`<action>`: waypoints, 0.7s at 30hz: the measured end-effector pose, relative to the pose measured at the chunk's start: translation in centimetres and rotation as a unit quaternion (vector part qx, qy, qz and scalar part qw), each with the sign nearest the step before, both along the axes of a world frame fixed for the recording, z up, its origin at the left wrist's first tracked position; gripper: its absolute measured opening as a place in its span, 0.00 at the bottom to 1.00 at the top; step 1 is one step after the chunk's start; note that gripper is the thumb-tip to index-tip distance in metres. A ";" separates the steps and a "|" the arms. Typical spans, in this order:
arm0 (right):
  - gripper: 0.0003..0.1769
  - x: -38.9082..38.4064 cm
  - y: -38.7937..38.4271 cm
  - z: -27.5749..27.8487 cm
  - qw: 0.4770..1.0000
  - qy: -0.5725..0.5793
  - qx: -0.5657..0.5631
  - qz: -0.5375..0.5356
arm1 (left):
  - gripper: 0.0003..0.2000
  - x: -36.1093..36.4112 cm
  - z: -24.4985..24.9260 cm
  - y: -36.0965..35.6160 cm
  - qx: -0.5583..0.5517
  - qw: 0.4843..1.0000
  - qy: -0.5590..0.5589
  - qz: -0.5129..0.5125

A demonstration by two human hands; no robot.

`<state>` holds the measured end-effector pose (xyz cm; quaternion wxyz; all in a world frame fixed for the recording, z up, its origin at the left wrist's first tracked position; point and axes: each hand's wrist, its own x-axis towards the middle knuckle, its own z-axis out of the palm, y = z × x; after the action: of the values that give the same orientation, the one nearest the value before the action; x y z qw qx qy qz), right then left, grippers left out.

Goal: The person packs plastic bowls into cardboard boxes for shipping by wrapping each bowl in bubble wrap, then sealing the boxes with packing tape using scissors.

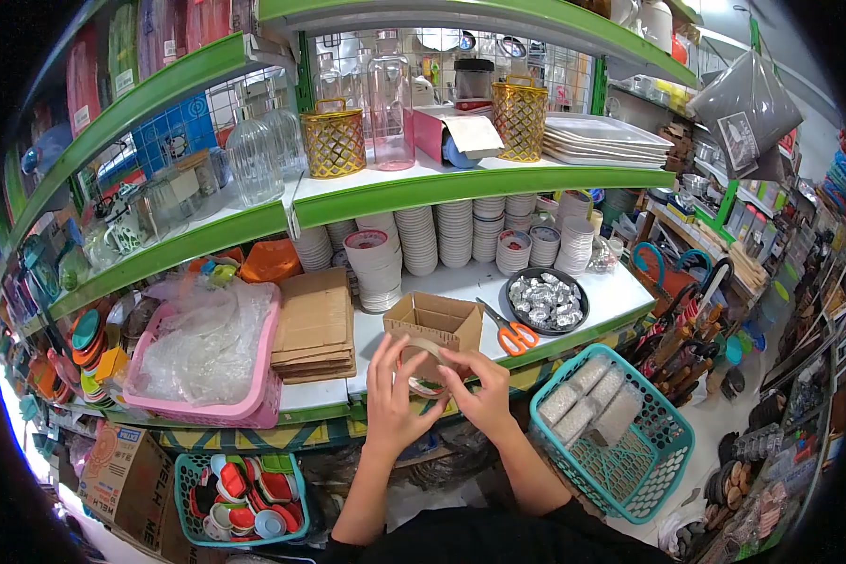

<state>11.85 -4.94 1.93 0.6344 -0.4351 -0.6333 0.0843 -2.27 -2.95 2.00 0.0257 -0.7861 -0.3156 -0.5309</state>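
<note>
Between my two hands, in front of my body, is a roll of tape [427, 346], a pale ring turned on edge. My left hand [397, 399] grips its left side with curled fingers. On the right side, my right hand [480, 390] pinches the ring between thumb and fingers. Just behind it an open cardboard box [451, 324] stands on the white shelf, partly hidden by the hands. To its right lie scissors [514, 336] with orange handles. A black round pan [585, 315] beside them holds several silver foil-like pieces. Left of the box are stacked flat cardboard pieces [310, 320].
A pink basket [261, 395] of clear plastic bags stands at left. Stacks of small white bowls [418, 240] line the shelf's back. Below right, a teal basket [653, 489] holds packs of white pieces; below left, another teal basket [193, 526] holds colourful items. A green shelf edge [479, 193] runs above.
</note>
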 end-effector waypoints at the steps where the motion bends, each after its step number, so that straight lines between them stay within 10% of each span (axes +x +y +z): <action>1: 0.15 -0.1 0.1 -0.4 1.000 0.011 0.007 0.006 | 0.32 -0.3 -0.1 0.3 -0.011 1.000 -0.005 -0.013; 21: 0.16 1.5 3.4 -5.3 0.980 0.073 -0.184 -0.014 | 0.39 -2.6 -4.6 3.5 -0.130 0.985 -0.106 -0.029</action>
<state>13.33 -1.54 -3.33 0.5889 -0.5461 -0.5528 0.2222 -4.92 0.50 -2.57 -0.1258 -0.7309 -0.3602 -0.5659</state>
